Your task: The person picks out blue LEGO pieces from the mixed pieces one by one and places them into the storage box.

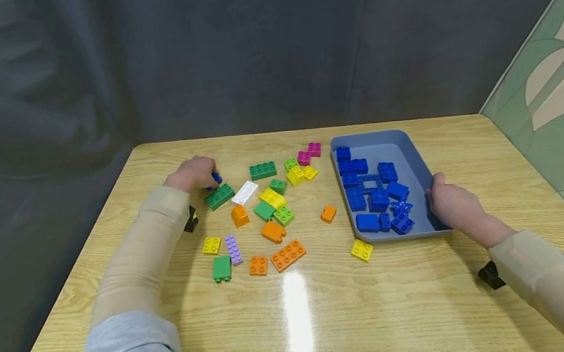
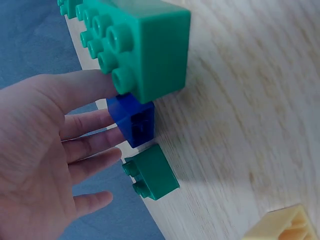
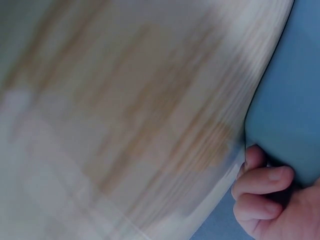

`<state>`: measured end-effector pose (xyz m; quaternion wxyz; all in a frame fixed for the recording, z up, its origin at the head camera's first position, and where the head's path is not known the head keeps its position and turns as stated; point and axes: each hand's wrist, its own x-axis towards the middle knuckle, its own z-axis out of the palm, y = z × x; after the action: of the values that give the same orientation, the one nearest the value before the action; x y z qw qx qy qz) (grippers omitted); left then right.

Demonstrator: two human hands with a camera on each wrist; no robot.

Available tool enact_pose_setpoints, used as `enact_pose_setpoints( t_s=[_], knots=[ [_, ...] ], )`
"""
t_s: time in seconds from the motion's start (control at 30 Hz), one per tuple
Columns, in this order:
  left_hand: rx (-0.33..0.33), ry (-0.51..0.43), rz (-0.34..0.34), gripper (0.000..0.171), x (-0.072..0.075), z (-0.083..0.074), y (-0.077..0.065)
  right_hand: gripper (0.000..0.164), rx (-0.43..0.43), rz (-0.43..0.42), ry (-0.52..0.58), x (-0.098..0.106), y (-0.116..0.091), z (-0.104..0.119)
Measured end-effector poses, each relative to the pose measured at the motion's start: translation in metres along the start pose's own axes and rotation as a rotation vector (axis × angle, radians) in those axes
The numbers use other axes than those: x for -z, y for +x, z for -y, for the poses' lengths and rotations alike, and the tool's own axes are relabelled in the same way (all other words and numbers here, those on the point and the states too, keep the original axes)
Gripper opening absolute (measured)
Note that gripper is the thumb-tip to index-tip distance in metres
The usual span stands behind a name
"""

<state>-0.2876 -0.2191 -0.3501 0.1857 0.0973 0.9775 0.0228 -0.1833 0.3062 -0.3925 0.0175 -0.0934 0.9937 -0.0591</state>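
Observation:
My left hand (image 1: 193, 173) is at the far left of the table, pinching a small blue brick (image 2: 132, 120) between thumb and fingertips. A green brick (image 1: 219, 196) lies right beside that hand and hides part of the thumb in the left wrist view. Another green brick (image 2: 151, 172) appears close to the fingers there. On the other side, my right hand (image 1: 455, 204) grips the right wall of a grey-blue tray (image 1: 412, 157), fingers curled at its edge. Inside the tray are several blue bricks (image 1: 378, 199), mostly along its left half, with a blue star-shaped piece (image 1: 401, 207).
Loose bricks spread over the table between hand and tray: a white brick (image 1: 245, 192), a purple one (image 1: 233, 250), orange (image 1: 288, 255), yellow, green and magenta (image 1: 304, 158) ones. One yellow brick (image 1: 362, 250) lies just before the tray. A dark curtain (image 1: 253, 56) hangs behind the table.

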Motion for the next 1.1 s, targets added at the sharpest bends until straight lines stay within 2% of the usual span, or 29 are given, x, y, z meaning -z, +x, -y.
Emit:
enact_pose_setpoints(
  t_s=[0.37, 0.53, 0.7, 0.93, 1.1],
  knots=[
    [0.016, -0.003, -0.021, 0.029, 0.001, 0.0, 0.001, 0.035, -0.024, 0.038, 0.008, 0.004, 0.002, 0.002],
    [0.001, 0.0, -0.047, 0.029, 0.003, -0.002, 0.003, 0.035, -0.016, -0.001, 0.004, 0.004, 0.001, 0.002],
    [-0.046, -0.004, -0.118, 0.03, 0.007, -0.007, 0.002, 0.034, 0.0, -0.036, 0.002, 0.004, -0.001, 0.001],
    [-0.108, 0.028, -0.223, 0.04, 0.015, -0.016, -0.002, 0.034, -0.011, 0.002, 0.018, 0.003, -0.002, 0.001],
    [-0.15, 0.052, -0.292, 0.043, 0.019, -0.026, -0.005, 0.034, -0.011, -0.009, 0.014, 0.003, -0.003, 0.003]
  ],
)
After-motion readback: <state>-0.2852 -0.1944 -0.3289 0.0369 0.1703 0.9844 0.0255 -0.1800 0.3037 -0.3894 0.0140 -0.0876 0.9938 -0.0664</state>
